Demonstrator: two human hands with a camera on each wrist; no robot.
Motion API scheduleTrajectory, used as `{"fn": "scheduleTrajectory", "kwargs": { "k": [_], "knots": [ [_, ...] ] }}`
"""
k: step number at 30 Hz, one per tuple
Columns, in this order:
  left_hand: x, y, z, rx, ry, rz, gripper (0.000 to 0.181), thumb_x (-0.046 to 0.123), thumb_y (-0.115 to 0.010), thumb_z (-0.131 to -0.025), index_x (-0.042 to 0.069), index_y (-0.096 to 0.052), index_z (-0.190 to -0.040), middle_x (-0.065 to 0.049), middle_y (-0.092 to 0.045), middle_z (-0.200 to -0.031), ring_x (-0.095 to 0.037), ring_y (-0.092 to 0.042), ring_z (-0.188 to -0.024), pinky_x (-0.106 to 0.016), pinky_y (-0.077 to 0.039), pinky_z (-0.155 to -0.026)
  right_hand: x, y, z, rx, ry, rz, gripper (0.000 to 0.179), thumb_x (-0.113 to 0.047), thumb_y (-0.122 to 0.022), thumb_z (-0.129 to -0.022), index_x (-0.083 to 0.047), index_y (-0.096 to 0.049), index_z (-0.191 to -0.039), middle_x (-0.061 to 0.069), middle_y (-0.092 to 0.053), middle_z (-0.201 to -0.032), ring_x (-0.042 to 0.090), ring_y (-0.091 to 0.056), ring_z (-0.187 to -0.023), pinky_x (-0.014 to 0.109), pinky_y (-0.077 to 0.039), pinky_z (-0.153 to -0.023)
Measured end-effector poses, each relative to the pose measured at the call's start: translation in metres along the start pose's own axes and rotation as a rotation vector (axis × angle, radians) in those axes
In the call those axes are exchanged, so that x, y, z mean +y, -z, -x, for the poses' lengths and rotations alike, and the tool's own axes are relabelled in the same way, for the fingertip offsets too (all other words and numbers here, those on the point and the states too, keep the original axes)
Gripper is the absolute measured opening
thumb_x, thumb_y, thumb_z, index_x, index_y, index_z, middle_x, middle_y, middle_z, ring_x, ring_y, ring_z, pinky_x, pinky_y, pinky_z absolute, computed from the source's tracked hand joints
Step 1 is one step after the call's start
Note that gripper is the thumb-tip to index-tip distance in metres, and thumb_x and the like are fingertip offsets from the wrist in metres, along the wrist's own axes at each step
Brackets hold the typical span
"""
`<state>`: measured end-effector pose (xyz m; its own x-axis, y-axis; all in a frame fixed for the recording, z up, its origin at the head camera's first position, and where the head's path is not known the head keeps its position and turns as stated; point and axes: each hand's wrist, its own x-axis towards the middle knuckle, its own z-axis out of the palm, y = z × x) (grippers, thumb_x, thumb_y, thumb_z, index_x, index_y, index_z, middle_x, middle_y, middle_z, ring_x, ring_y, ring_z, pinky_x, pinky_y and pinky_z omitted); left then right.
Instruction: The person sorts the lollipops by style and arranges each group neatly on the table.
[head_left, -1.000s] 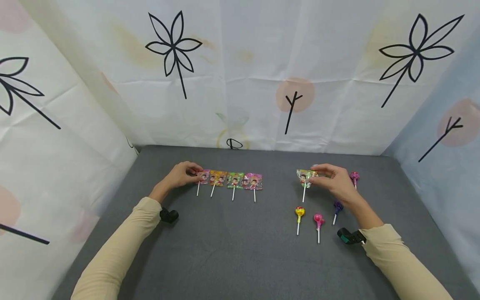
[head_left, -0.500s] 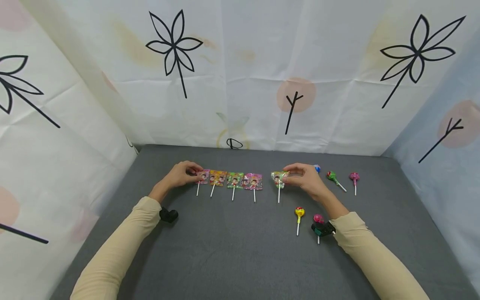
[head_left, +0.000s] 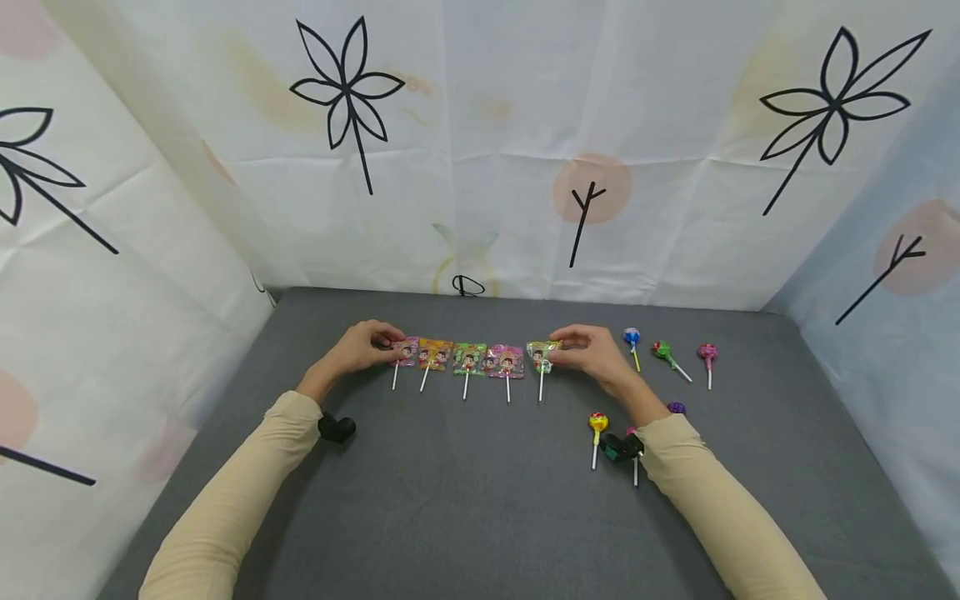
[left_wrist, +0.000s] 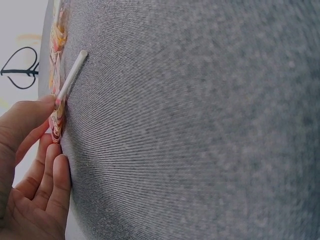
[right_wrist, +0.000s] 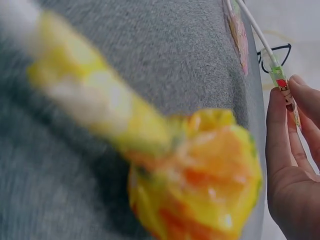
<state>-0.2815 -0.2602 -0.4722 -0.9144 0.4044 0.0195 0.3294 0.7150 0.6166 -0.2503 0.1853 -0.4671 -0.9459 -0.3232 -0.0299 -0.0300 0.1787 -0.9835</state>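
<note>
Grey desk (head_left: 465, 508) across the lower frame, two sleeved arms (head_left: 720, 500) over it.

Left of centre, the left hand's (head_left: 360, 348) fingers pinch the leftmost of the flat lollipops (head_left: 471, 358), a pink one; right of centre, the right hand's (head_left: 596, 354) fingers pinch the green-yellow packet (head_left: 538, 353) at the row's right end. Placing it neatly probably calls for a light edge hold, top level with the row. Count: two hands, five flat lollipops mid-frame, six round lollipops (head_left: 632, 335) at right, two partly hidden by the right arm.
</note>
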Motion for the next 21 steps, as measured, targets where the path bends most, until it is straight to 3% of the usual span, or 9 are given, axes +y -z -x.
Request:
{"fn": "scheduleTrajectory", "kwargs": {
  "k": [5, 10, 21],
  "knots": [
    [-0.0007, -0.0005, -0.0001, -0.001, -0.003, 0.002, 0.034, 0.018, -0.082, -0.089, 0.001, -0.073, -0.117, -0.012, -0.064, -0.107, -0.032, -0.064, -0.101, -0.054, -0.046, -0.088, 0.0021, -0.0009, -0.0033, -0.009, -0.025, 0.01, 0.036, 0.0, -0.075, -0.092, 0.013, -0.063, -0.123, 0.029, -0.061, -0.125, 0.035, -0.054, -0.111, 0.04, -0.054, -0.086],
    [0.0002, -0.0001, -0.0005, 0.0, 0.01, 0.004, 0.033, 0.018, -0.082, -0.089, 0.002, -0.073, -0.117, -0.012, -0.065, -0.106, -0.031, -0.063, -0.1, -0.053, -0.046, -0.088, 0.0055, -0.0023, -0.0056, -0.019, -0.039, -0.03, 0.037, 0.001, -0.075, -0.092, 0.014, -0.062, -0.124, 0.03, -0.062, -0.121, 0.026, -0.061, -0.097, 0.045, -0.053, -0.088],
    [0.0022, 0.0007, -0.0001, -0.007, 0.013, 0.0, 0.033, 0.017, -0.082, -0.089, 0.001, -0.073, -0.117, -0.012, -0.064, -0.106, -0.031, -0.063, -0.1, -0.052, -0.046, -0.087, 0.0081, -0.0069, -0.0066, -0.003, -0.053, -0.038, 0.035, 0.006, -0.074, -0.09, 0.015, -0.063, -0.122, 0.027, -0.065, -0.112, 0.019, -0.064, -0.089, 0.035, -0.056, -0.079]
  ]
}}
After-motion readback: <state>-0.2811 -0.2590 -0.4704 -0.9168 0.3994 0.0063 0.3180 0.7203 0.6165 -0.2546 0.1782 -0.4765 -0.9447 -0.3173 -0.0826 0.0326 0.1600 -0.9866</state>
